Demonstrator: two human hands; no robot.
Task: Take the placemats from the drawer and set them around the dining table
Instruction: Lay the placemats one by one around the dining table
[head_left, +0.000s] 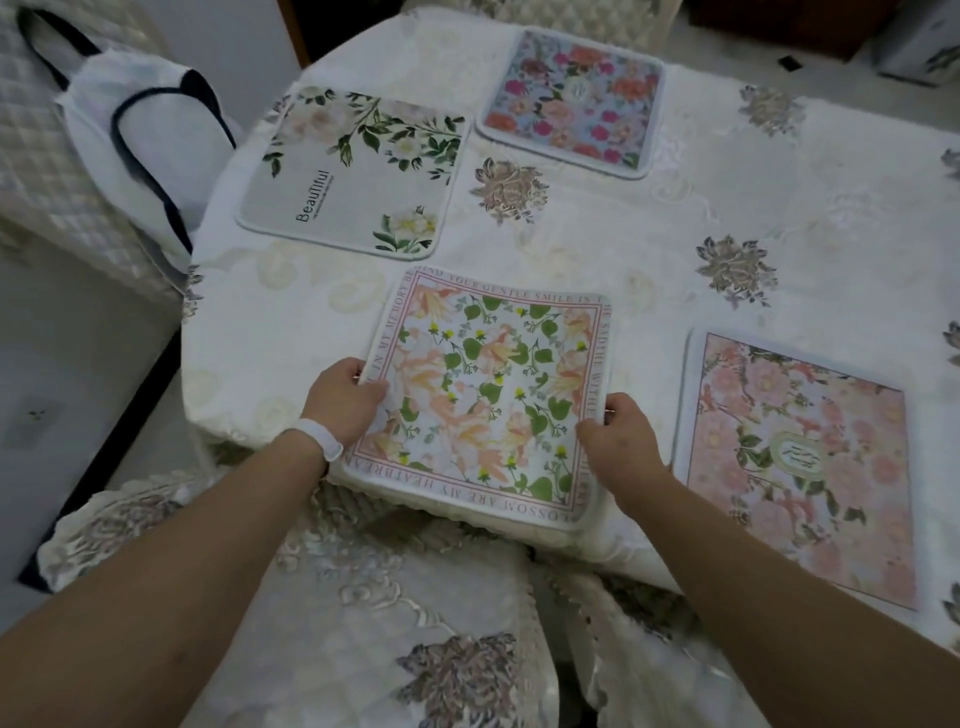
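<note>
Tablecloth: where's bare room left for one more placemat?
Widest free patch: the right side of the tablecloth, between the blue rose mat and the pink mat. Crowded: the near edge, where the left hand and right hand grip the leaf-print mat close beside the pink one.

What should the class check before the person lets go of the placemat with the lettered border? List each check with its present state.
1. Left hand grips the lettered placemat at its left edge, right hand at its right edge: ok.
2. Gap to the pink placemat on the right: ok.
3. Gap to the "Beautiful" placemat beyond: ok.
4. Near edge inside the table edge: not ok, it seems to overhang.
5. Mat lying flat: cannot tell.
</note>
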